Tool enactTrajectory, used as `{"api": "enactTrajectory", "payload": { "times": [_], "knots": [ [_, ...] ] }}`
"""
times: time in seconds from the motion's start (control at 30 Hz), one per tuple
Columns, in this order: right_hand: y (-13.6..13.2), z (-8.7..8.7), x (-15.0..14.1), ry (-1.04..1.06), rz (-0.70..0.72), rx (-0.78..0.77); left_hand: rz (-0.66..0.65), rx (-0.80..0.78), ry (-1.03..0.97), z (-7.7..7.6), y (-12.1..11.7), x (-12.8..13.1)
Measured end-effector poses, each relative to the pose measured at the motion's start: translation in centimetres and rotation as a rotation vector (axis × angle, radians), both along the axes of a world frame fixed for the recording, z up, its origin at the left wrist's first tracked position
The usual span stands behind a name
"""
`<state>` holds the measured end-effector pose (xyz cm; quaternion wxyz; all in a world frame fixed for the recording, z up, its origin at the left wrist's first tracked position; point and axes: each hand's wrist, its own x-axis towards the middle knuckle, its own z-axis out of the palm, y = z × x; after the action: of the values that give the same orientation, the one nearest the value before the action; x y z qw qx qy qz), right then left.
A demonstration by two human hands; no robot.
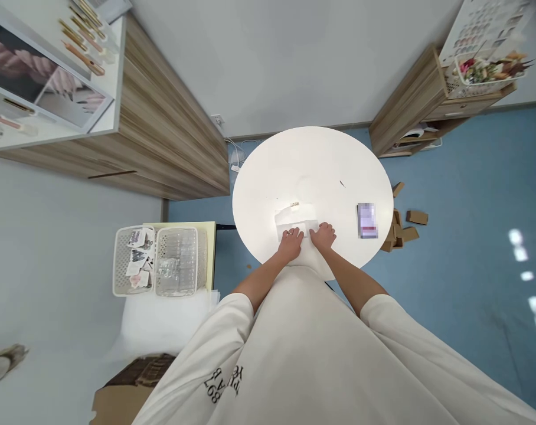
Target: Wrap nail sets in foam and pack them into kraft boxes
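Observation:
A white wrapping sheet (298,225), perhaps thin foam, lies partly folded at the near side of the round table, close against my body. My left hand (291,243) grips its left part, with the fingers bent over the fold and a ring on one finger. On the right, my right hand (323,236) holds the sheet's edge, thumb pointing inward and fingers curled. What the fold covers, if anything, is hidden. Just beyond the sheet sits a small gold-coloured piece (294,204), too small to name.
The white round table (312,159) carries a phone-like purple item (368,221), blurred out, and a tiny dark object (342,183). Left are plastic baskets (176,261) and a wooden cabinet (162,118). Cardboard boxes (398,230) lie on the floor at right, below a smaller cabinet (409,100).

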<state>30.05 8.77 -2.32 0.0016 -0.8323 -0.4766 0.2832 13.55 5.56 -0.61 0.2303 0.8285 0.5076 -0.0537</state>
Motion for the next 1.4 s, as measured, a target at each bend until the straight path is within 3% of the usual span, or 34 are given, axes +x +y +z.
{"api": "enactTrajectory", "payload": {
  "times": [0.23,0.43,0.73,0.93,1.03,1.17,1.27,1.4],
  "knots": [
    [0.3,-0.3,-0.3,0.046,-0.052,-0.044,-0.069,-0.069,0.030,-0.1,-0.1,-1.2],
    [0.5,0.3,0.4,0.283,-0.092,-0.049,-0.059,-0.112,-0.014,0.3,0.5,-1.5],
    [0.2,2.3,-1.8,0.365,0.245,0.002,0.041,-0.205,-0.143,1.5,0.9,-2.4],
    [-0.1,2.6,-2.5,0.384,0.366,-0.032,0.122,-0.205,-0.264,1.3,0.5,-2.9],
    [-0.1,2.6,-2.6,0.310,0.478,0.002,0.254,-0.138,-0.309,1.1,0.1,-3.3],
    [0.0,2.6,-3.3,0.190,0.589,-0.048,0.668,-0.077,-0.244,0.3,-0.1,-4.2],
    [0.1,2.5,-3.8,0.122,0.628,-0.058,0.950,-0.196,-0.205,-0.6,0.3,-4.8],
    [-0.1,2.5,-4.3,0.048,0.691,-0.069,1.056,-0.340,-0.212,-1.5,1.4,-4.9]
  ]
}}
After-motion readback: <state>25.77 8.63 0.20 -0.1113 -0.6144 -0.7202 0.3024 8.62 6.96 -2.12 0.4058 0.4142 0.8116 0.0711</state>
